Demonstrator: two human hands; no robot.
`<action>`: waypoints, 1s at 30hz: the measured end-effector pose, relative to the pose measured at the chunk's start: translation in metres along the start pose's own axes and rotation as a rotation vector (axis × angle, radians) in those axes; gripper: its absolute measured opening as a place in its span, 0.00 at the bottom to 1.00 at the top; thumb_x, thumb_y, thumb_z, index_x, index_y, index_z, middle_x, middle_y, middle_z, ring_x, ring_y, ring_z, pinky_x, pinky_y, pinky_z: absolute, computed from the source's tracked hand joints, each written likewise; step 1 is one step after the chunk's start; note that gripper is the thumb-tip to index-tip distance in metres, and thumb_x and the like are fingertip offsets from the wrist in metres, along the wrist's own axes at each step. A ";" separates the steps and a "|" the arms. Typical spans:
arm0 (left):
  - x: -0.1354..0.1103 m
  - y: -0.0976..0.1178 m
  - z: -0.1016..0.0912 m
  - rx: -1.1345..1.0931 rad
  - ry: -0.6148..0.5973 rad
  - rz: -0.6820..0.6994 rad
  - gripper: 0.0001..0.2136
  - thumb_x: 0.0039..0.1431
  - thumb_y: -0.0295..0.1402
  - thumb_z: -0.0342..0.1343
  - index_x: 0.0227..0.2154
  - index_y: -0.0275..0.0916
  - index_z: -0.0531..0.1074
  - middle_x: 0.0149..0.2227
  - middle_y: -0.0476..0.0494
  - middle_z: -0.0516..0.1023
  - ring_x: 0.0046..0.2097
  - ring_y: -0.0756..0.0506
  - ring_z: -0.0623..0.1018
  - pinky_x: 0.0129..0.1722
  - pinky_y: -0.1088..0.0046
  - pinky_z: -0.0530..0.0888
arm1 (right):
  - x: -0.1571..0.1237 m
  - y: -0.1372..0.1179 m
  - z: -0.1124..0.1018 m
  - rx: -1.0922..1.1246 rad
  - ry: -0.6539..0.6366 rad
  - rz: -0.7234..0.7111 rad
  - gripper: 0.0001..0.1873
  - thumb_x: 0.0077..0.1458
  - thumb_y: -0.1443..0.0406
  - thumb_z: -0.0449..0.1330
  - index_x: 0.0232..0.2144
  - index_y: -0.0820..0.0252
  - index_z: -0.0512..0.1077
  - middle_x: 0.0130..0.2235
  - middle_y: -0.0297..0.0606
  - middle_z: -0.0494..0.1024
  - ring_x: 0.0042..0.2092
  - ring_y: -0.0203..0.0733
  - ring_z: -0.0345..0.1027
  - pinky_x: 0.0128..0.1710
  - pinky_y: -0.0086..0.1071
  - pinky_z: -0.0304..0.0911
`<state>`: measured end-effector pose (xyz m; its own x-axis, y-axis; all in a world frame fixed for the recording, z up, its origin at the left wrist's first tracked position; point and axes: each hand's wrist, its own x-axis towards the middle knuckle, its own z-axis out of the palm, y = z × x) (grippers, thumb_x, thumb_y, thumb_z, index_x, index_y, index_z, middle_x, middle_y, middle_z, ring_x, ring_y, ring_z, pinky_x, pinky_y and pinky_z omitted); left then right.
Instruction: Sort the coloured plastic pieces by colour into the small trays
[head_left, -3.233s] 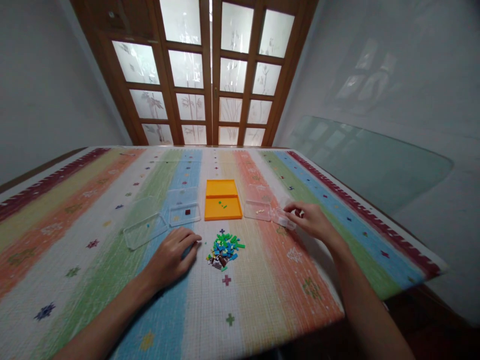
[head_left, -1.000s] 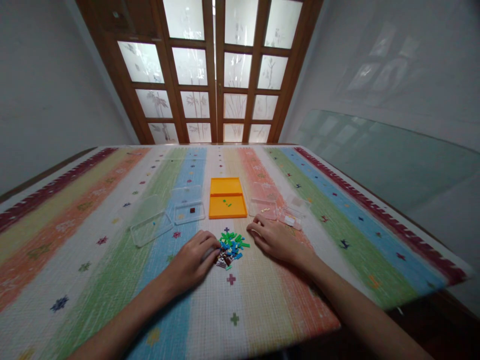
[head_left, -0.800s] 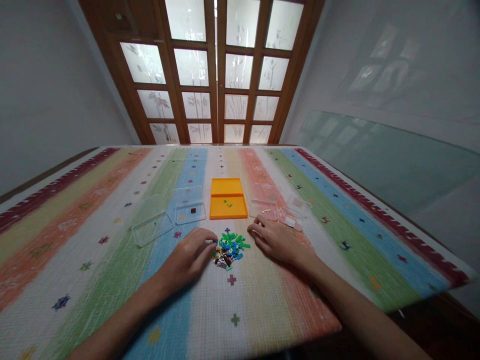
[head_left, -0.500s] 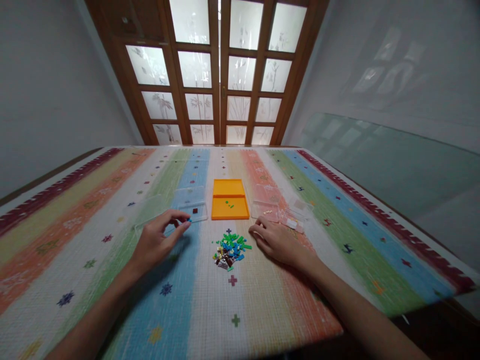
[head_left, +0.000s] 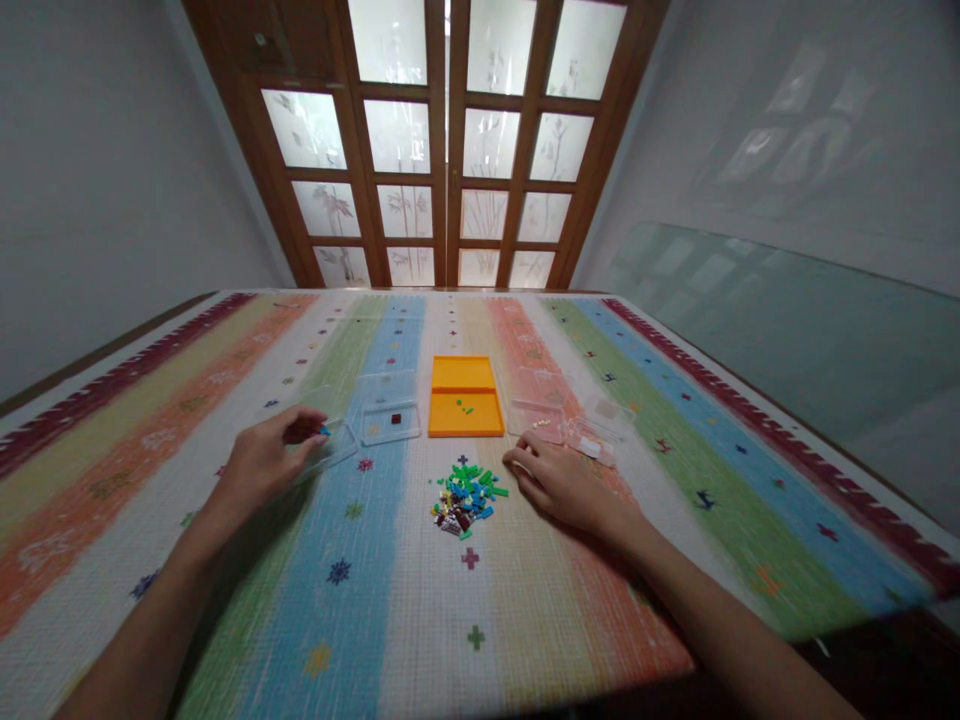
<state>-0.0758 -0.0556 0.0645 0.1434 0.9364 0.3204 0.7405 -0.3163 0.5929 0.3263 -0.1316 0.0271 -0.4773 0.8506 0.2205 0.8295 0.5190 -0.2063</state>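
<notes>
A small pile of tiny coloured bricks (head_left: 466, 493), mostly green and blue, lies on the striped tablecloth (head_left: 420, 610). My left hand (head_left: 264, 462) is out to the left, pinching a small blue brick (head_left: 324, 431) over the leftmost clear plastic box (head_left: 334, 445). My right hand (head_left: 559, 482) lies on the cloth just right of the pile, fingers loosely curled toward it and holding nothing I can see. Behind the pile sits an open orange box (head_left: 465, 412) with a few green bits inside.
A second clear box (head_left: 390, 423) holds a dark red brick. Two more clear boxes (head_left: 536, 420) (head_left: 596, 440) stand to the right of the orange one. Wooden glazed doors rise behind the table. The table's near edge drops off at bottom right.
My left hand left the pile with a blue brick and moved left and away to the leftmost clear box. My right hand came back from the right boxes and stayed beside the pile.
</notes>
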 end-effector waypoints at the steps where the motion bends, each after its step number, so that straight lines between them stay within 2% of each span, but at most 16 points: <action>1: 0.000 -0.001 -0.001 0.017 -0.002 -0.001 0.19 0.52 0.53 0.58 0.35 0.42 0.76 0.33 0.42 0.83 0.35 0.38 0.83 0.43 0.57 0.79 | 0.000 0.000 0.000 0.004 0.001 0.002 0.10 0.67 0.70 0.50 0.41 0.58 0.71 0.42 0.44 0.74 0.39 0.43 0.69 0.38 0.34 0.62; 10: -0.001 -0.006 -0.005 0.133 -0.036 -0.012 0.14 0.53 0.45 0.54 0.33 0.44 0.79 0.33 0.44 0.84 0.36 0.36 0.83 0.38 0.62 0.78 | 0.000 -0.001 -0.001 -0.037 -0.009 -0.001 0.09 0.68 0.70 0.50 0.40 0.58 0.71 0.42 0.44 0.74 0.38 0.42 0.69 0.36 0.34 0.60; 16: 0.000 -0.003 -0.002 0.170 -0.033 -0.005 0.14 0.57 0.44 0.52 0.35 0.44 0.80 0.34 0.41 0.84 0.34 0.36 0.82 0.39 0.60 0.77 | 0.001 -0.002 -0.003 -0.058 -0.025 -0.012 0.10 0.69 0.70 0.49 0.39 0.59 0.71 0.41 0.44 0.74 0.38 0.42 0.69 0.36 0.33 0.60; 23: 0.000 -0.011 0.000 0.168 0.006 0.055 0.13 0.59 0.40 0.51 0.37 0.45 0.80 0.37 0.40 0.84 0.38 0.35 0.82 0.40 0.60 0.77 | 0.001 -0.002 -0.002 -0.065 -0.019 -0.017 0.10 0.68 0.70 0.50 0.39 0.59 0.71 0.41 0.45 0.74 0.38 0.43 0.69 0.36 0.34 0.59; 30: 0.003 -0.015 0.004 0.307 -0.151 0.092 0.17 0.61 0.38 0.47 0.40 0.39 0.81 0.36 0.37 0.81 0.36 0.37 0.79 0.41 0.60 0.75 | 0.001 -0.004 -0.004 -0.081 -0.014 -0.025 0.11 0.68 0.70 0.49 0.39 0.60 0.71 0.40 0.44 0.74 0.38 0.42 0.69 0.37 0.33 0.60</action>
<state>-0.0837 -0.0472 0.0543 0.2968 0.9255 0.2354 0.8798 -0.3608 0.3094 0.3236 -0.1329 0.0321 -0.5022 0.8387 0.2108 0.8375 0.5324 -0.1230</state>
